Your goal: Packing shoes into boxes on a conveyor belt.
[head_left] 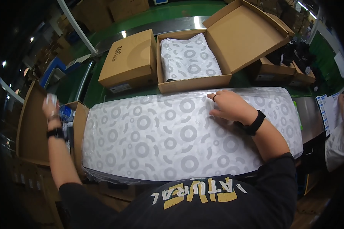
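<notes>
R hand [230, 105] part-spread on patterned paper [160, 133]; L hand [51, 108] nr open box [78, 131], grip unclear

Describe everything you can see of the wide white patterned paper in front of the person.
The wide white patterned paper lies flat, its long side across the person's front. It is printed with grey rings and short curved bars. Clear, shiny, wrinkled plastic shows at its near left corner and along its far edge. The right grip is over its far half, fingertips seemingly touching it. A brown carton stands close by its left end. The shirt hides part of its near side.
</notes>
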{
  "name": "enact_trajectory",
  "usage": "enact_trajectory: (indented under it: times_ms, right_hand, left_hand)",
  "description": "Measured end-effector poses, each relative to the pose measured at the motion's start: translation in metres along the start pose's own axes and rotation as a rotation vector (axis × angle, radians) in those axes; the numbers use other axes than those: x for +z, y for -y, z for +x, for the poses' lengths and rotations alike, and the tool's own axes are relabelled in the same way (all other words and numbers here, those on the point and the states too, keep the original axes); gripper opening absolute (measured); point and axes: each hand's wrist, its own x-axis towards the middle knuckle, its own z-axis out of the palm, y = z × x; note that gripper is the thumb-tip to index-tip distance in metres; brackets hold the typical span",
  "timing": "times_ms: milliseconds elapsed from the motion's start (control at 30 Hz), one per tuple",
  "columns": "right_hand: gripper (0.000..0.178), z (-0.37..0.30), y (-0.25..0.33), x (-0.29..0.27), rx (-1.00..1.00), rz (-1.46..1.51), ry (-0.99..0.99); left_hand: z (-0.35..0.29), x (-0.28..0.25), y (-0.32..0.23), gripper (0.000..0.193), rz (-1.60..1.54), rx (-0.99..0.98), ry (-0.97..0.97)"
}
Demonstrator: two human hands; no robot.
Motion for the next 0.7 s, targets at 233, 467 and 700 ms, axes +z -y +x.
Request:
enact_trajectory:
  times_ms: [233, 467, 700]
  right_hand:
    - [0.033, 0.004, -0.034, -0.015, 0.298, -0.049, 0.154]
    - [0.083, -0.006, -0.097, -0.05, 0.32, 0.229, -0.265]
    - [0.079, 0.05, -0.09, 0.003, 0.269, 0.244, -0.261]
  left_hand:
    - [-0.244, 0.284, -0.125, 0.08, 0.341, 0.784, 0.946]
    - [-0.279, 0.305, -0.124, 0.084, -0.633, -0.424, 0.942]
    - [-0.246, 0.308, -0.105, 0.062, -0.169, -0.066, 1.118]
